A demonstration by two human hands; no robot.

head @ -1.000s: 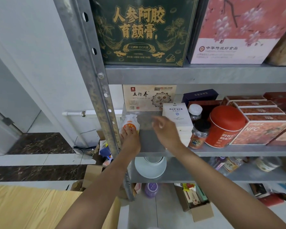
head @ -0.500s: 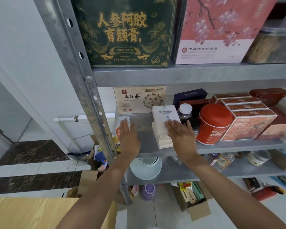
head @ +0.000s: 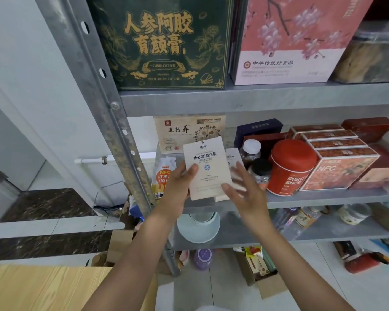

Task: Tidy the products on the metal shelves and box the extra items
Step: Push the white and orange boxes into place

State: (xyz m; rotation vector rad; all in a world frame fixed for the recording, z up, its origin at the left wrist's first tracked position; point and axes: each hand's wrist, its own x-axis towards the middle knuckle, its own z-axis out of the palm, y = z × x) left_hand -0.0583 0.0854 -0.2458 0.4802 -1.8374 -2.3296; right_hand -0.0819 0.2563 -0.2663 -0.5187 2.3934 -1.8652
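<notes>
The left hand (head: pixel 177 189) has its grip clamped on a white box (head: pixel 206 167). The thumb lies across the printed front near the left edge, and the fingers go behind it, out of sight. The box is upright, label toward the camera, lifted in front of the middle metal shelf (head: pixel 323 198). It seems clear of the board, though its lower edge is partly hidden. The right hand (head: pixel 245 191) is apart and holds nothing, its fingers spread beside the box's lower right corner. It is blurred, so I cannot tell whether the thumb touches the card.

To do this step well, I judge the right hand should take the free edge so the thin box is squared between both hands. The box can then be set flush against the second white box (head: pixel 233 158) just behind it, faces aligned. A light carton like this will likely tip if released while leaning.

Room is tight. The orange pouch (head: pixel 163 180) stands just left, beside the upright post (head: pixel 119 122). Small jars (head: pixel 253 151) and the red tin (head: pixel 290 167) crowd the right, with red cartons (head: pixel 341 169) beyond. A beige box (head: pixel 189 131) closes the back. The open strip is the bare shelf front below the hands. If this one counts as extra, a cardboard box (head: pixel 270 286) sits open on the floor beneath.
</notes>
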